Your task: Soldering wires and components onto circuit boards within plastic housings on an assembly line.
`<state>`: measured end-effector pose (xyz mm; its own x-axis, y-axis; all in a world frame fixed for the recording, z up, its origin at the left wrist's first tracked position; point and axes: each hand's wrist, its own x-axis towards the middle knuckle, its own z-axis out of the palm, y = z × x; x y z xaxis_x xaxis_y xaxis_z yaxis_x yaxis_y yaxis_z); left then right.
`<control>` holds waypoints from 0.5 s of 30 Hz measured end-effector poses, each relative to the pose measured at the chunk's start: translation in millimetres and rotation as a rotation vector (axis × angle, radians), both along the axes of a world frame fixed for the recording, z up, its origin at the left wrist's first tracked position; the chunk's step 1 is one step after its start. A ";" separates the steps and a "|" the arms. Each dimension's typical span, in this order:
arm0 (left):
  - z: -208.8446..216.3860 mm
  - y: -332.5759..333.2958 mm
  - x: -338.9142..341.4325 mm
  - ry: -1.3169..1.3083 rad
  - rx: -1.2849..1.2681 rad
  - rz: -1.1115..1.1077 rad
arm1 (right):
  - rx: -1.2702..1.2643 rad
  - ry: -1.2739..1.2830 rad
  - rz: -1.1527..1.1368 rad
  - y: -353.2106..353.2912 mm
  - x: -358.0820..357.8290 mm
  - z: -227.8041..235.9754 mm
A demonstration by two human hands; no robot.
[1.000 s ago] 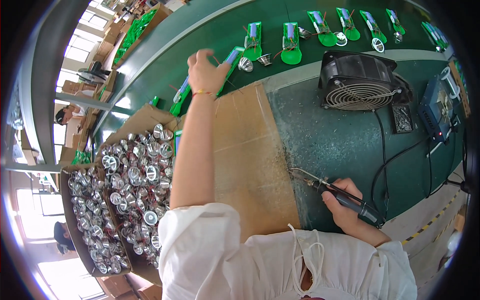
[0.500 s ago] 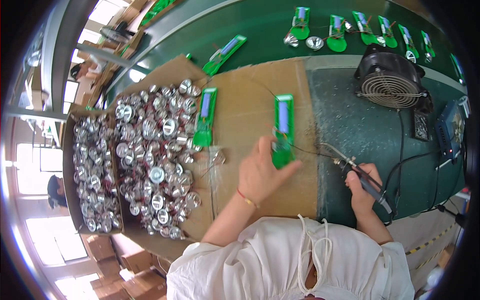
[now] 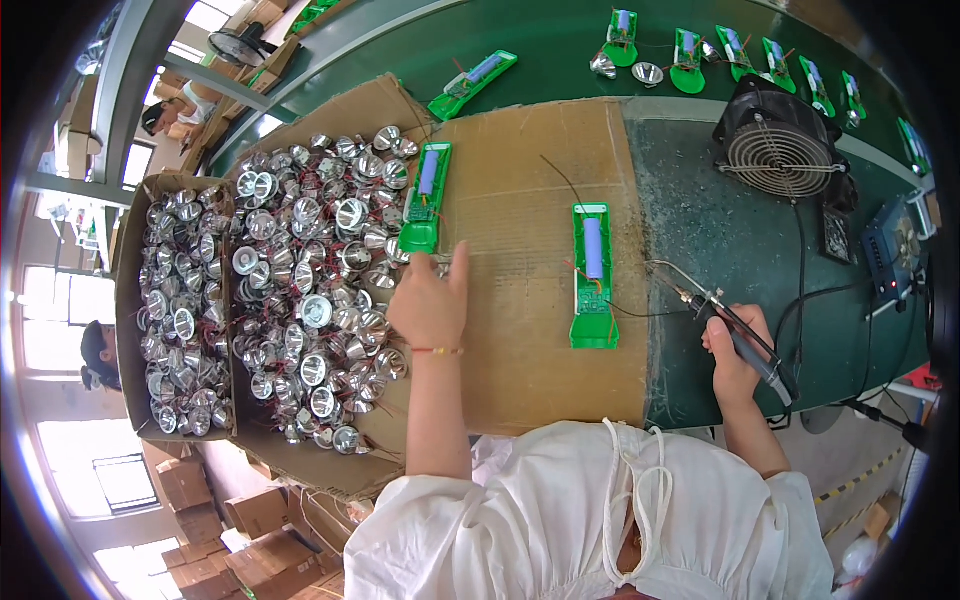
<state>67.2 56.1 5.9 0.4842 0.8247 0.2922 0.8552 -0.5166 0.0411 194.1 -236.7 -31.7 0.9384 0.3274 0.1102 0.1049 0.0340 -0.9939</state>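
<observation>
My left hand is over the edge of the reflector pile, thumb and forefinger spread apart. Its fingertips come close to the lower end of a green plastic housing with a purple battery cell. Whether they touch it or a reflector beneath is hidden. In my right hand is a soldering iron with a thin curved tube along it, tip pointing left. Between my hands, a second green housing lies on the cardboard, carrying a purple cell, a small circuit board and loose wires.
Silvery reflectors fill cardboard boxes at left. A black fan with a round grille stands at back right, near a blue soldering station. Several green housings line the far green bench. A cardboard sheet covers the middle.
My left hand has left the middle housing and moved left to the reflector pile's edge. That housing now lies uncovered. The right hand still holds the soldering iron. The whole view has shifted slightly.
</observation>
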 end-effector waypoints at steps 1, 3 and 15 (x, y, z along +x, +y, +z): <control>-9.5 -1.0 2.3 -0.018 0.009 -0.092 | 0.001 -0.049 0.018 -1.1 -0.5 0.4; -22.2 -11.0 8.6 -0.104 -0.071 -0.308 | -0.008 -0.099 0.014 -6.6 1.4 -0.9; 0.0 -49.4 -4.5 -0.353 -0.339 -0.560 | 0.046 -0.064 -0.006 -10.2 -4.4 15.3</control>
